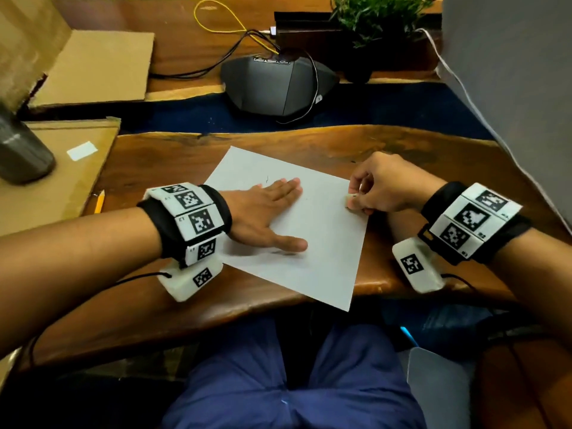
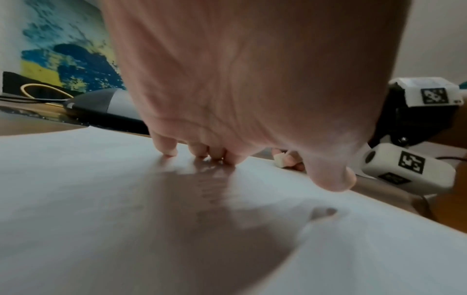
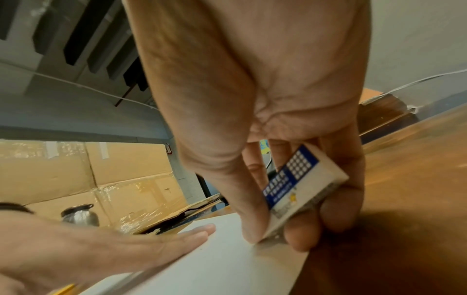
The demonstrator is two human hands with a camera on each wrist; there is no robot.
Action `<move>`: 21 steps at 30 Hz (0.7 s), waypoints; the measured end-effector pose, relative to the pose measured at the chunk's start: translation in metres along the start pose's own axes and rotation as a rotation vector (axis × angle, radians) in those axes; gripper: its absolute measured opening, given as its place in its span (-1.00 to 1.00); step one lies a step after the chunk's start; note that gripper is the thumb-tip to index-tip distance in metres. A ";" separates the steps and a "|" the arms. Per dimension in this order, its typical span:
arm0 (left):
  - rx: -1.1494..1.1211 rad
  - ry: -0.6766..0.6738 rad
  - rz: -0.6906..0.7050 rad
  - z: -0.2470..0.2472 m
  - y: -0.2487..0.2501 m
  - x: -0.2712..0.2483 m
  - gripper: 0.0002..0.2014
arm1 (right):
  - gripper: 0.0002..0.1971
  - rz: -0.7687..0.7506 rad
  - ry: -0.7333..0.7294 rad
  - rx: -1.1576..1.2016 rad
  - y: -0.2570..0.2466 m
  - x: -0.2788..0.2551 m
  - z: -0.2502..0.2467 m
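Pinching an eraser [image 3: 303, 187], right hand [image 1: 383, 187] touches paper [image 1: 325, 243] beneath left hand [image 1: 266, 212].

Head view: eraser [image 1: 351, 202] mostly hidden inside right grip [image 1: 382, 187], only a white corner shows. Right wrist view: small print on it too blurred to read. Mark [image 1: 267, 178] on paper [image 1: 325, 258] too small to make out. Bottle [image 1: 21, 150] by desk's [image 1: 387, 144] left edge cut off by frame. Left wrist view: left grip [image 2: 240, 79] blocks most of right grip.

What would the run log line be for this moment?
left hand: flat on paper | right hand: pinches eraser at paper edge | pencil: lies apart, left
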State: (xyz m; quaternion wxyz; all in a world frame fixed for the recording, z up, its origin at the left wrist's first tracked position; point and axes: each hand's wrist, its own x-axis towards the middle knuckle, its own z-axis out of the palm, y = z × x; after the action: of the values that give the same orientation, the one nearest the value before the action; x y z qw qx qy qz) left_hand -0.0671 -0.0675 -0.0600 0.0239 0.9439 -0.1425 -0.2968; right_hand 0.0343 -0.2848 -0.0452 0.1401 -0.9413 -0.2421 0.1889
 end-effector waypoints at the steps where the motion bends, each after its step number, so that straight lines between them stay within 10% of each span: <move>1: -0.017 0.008 -0.015 0.001 0.002 -0.001 0.09 | -0.87 -0.005 -0.001 -0.014 -0.001 -0.002 0.001; 21: -0.062 0.059 -0.190 -0.003 0.007 0.017 0.26 | -0.92 -0.082 0.132 0.173 -0.027 0.019 0.019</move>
State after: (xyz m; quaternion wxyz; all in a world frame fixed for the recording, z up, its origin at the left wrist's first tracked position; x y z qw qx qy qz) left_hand -0.0539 -0.0788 -0.0654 0.0288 0.9604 -0.0422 -0.2739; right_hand 0.0305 -0.2490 -0.0575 0.2441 -0.9254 -0.2535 0.1410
